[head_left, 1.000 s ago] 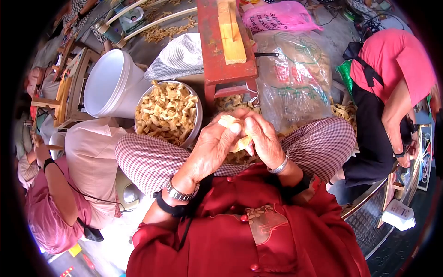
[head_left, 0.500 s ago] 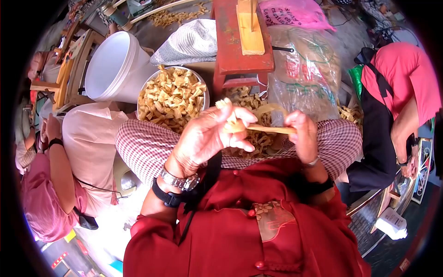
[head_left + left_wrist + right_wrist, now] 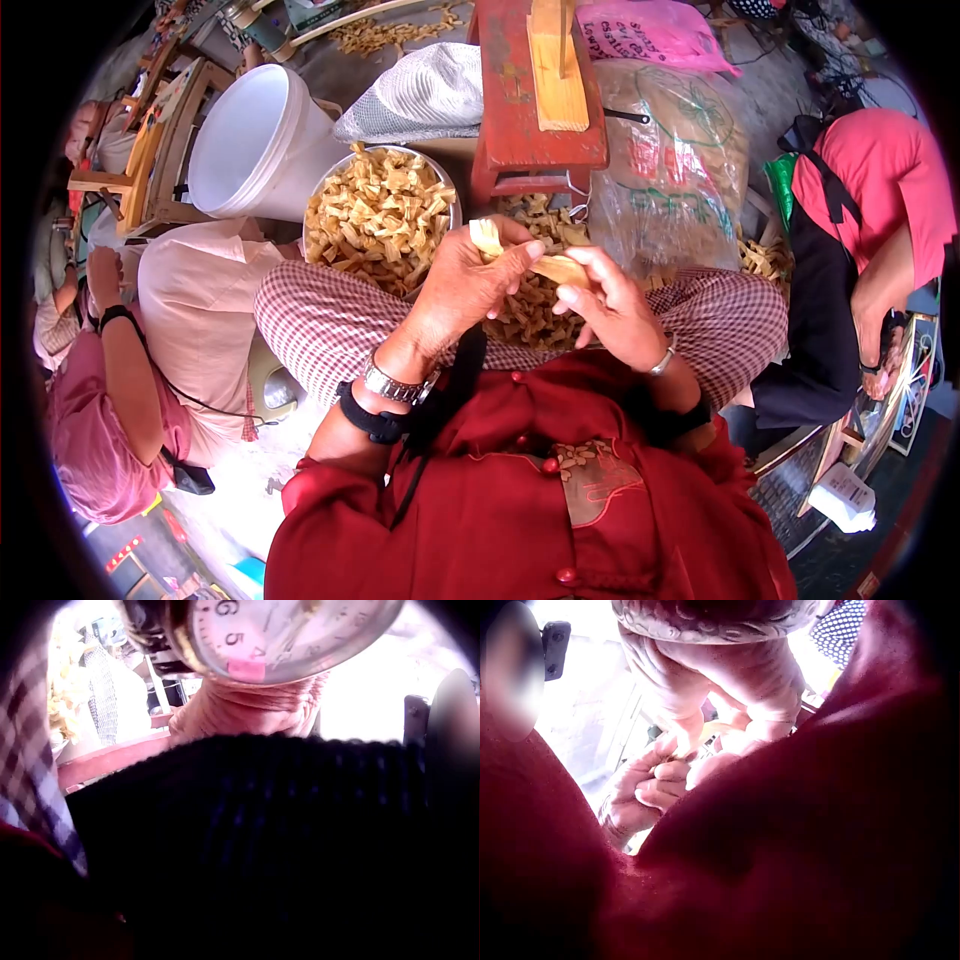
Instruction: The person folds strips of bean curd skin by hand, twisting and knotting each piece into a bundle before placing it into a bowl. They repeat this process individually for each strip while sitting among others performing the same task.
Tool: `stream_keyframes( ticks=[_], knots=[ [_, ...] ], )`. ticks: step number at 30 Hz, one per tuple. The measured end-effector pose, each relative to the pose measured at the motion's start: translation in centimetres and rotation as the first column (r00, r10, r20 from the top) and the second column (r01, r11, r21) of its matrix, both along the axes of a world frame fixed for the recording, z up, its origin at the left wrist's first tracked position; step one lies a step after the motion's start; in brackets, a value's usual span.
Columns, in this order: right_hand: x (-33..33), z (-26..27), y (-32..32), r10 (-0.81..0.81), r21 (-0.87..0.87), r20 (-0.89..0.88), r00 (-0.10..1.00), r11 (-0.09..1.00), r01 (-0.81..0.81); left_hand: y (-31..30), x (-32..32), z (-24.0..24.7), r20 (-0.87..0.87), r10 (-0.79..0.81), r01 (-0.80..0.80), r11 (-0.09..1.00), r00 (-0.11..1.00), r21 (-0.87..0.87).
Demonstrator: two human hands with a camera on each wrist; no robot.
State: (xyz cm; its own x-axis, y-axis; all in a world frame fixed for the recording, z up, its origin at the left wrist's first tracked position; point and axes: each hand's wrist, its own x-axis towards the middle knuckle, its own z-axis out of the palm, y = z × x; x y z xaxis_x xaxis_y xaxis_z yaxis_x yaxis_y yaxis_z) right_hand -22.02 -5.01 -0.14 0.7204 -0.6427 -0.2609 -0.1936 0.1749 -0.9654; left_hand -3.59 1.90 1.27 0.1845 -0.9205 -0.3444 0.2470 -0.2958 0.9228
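In the head view both hands meet over the lap, with a pale yellow, flat pliable strip [image 3: 560,270] between them. My left hand [image 3: 465,285] grips one part of it, and a folded end sticks up above the fingers. The thumb and fingers of my right hand [image 3: 618,312] pinch the part at the right. Below the hands lies a heap of similar yellow knotted pieces [image 3: 535,318]. Watch and dark band fill most of the left wrist view. The right wrist view shows both hands close together, overexposed, with a sleeve covering much of it.
A round metal basin [image 3: 456,212] full of yellow pieces stands beside the left knee, near a white bucket [image 3: 240,140]. Ahead is a red wooden bench [image 3: 505,110] with a wooden block [image 3: 557,85]. Plastic sacks [image 3: 670,160] lie to its right. People sit on both sides.
The hands were together, then moved apart with the strip stretched between them. Now they have come close again, the right hand having moved left. The head view has shifted slightly.
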Motion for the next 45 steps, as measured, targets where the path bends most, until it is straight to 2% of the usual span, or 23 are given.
stream_keyframes(
  ticks=[3,5,10,12,15,16,18,21,24,25,26,28,30,32,33,36,37,38,39,40,42,44,45],
  knots=[
    [0.9,0.9,-0.6,0.083,-0.333,-0.097,0.992,0.936,-0.111,-0.5,0.6,1.2,-0.056,0.102,-0.105,0.993,0.993,-0.056],
    [0.5,2.2,-1.1,0.130,-0.350,-0.021,0.991,0.928,-0.129,-0.4,3.3,1.7,-0.306,0.172,-0.212,0.972,0.936,-0.101],
    [1.2,5.7,-5.8,0.079,-0.527,-0.069,0.995,0.843,-0.103,-4.0,3.8,5.2,-0.288,0.222,-0.275,0.948,0.932,-0.162],
    [2.1,6.2,-8.9,0.006,-0.612,-0.075,0.997,0.789,-0.051,-6.6,4.5,5.5,-0.159,0.181,-0.216,0.948,0.970,-0.234],
    [3.2,6.5,-13.4,-0.106,-0.709,-0.057,0.993,0.704,0.034,-10.6,5.3,6.4,-0.135,0.140,-0.173,0.947,0.981,-0.272],
    [3.6,6.3,-14.6,-0.131,-0.640,-0.049,0.990,0.765,0.070,-11.7,5.4,6.6,-0.103,0.140,-0.165,0.942,0.985,-0.293],
    [4.4,6.5,-16.6,-0.147,-0.762,-0.011,0.989,0.642,0.087,-13.6,5.6,6.8,-0.036,0.141,-0.145,0.934,0.989,-0.326],
    [5.5,5.2,-18.5,-0.256,-0.766,0.020,0.966,0.617,0.180,-16.5,6.2,5.4,0.116,0.196,-0.155,0.944,0.974,-0.292],
    [5.7,0.0,-20.0,-0.242,-0.746,-0.090,0.966,0.659,0.096,-18.1,7.0,2.0,0.353,0.246,-0.158,0.953,0.903,-0.260],
    [5.3,0.8,-18.4,-0.259,-0.740,-0.247,0.934,0.673,-0.009,-18.0,7.2,1.6,0.458,0.272,-0.175,0.954,0.846,-0.243],
    [4.4,-0.5,-17.9,-0.244,-0.711,-0.180,0.953,0.702,0.045,-17.8,7.4,1.2,0.555,0.289,-0.195,0.955,0.780,-0.224],
    [2.7,-0.4,-14.9,-0.278,-0.506,-0.062,0.958,0.837,0.210,-14.9,7.9,2.8,0.424,0.142,-0.106,0.989,0.894,-0.107],
    [1.1,1.6,-11.5,-0.269,-0.144,-0.035,0.962,0.954,0.262,-10.8,6.8,5.6,0.364,-0.026,0.036,0.999,0.931,-0.021],
    [0.7,2.3,-8.5,-0.216,-0.118,0.183,0.959,0.964,0.239,-7.4,5.5,6.2,0.369,-0.153,0.136,0.988,0.917,0.072],
    [0.7,3.4,-6.9,-0.224,-0.083,0.111,0.968,0.969,0.234,-5.8,4.8,5.5,0.349,-0.167,0.137,0.985,0.922,0.109],
    [1.4,4.9,-2.6,-0.038,-0.192,0.187,0.982,0.979,0.075,-1.7,4.1,0.5,0.221,-0.196,0.176,0.979,0.955,0.106],
    [2.0,4.4,-1.4,0.046,-0.274,0.262,0.964,0.961,0.028,-0.7,3.2,-0.8,0.123,-0.122,0.106,0.986,0.985,0.130],
    [2.6,3.6,-0.4,0.127,-0.358,0.332,0.935,0.934,0.000,0.2,2.6,-1.5,0.034,-0.163,0.157,0.979,0.986,0.131],
    [3.1,3.4,0.7,0.201,-0.431,0.288,0.936,0.900,-0.061,2.0,1.7,-3.7,0.072,-0.139,0.143,0.988,0.988,-0.057],
    [3.9,3.6,1.9,0.192,-0.464,0.374,0.907,0.886,0.004,3.4,1.0,-5.5,0.102,-0.107,0.129,0.961,0.989,-0.245],
    [5.0,2.1,3.4,0.325,-0.547,0.377,0.867,0.834,-0.074,3.1,0.4,-5.7,-0.394,-0.149,0.213,0.969,0.907,0.124],
    [4.9,2.1,5.2,0.338,-0.487,0.380,0.861,0.865,-0.125,1.8,-1.0,-2.8,-0.615,0.089,0.166,0.923,0.784,0.346],
    [4.1,2.7,5.3,0.408,-0.413,0.338,0.848,0.874,-0.256,1.4,-0.8,-1.9,-0.664,0.125,0.112,0.947,0.738,0.303]
  ],
)
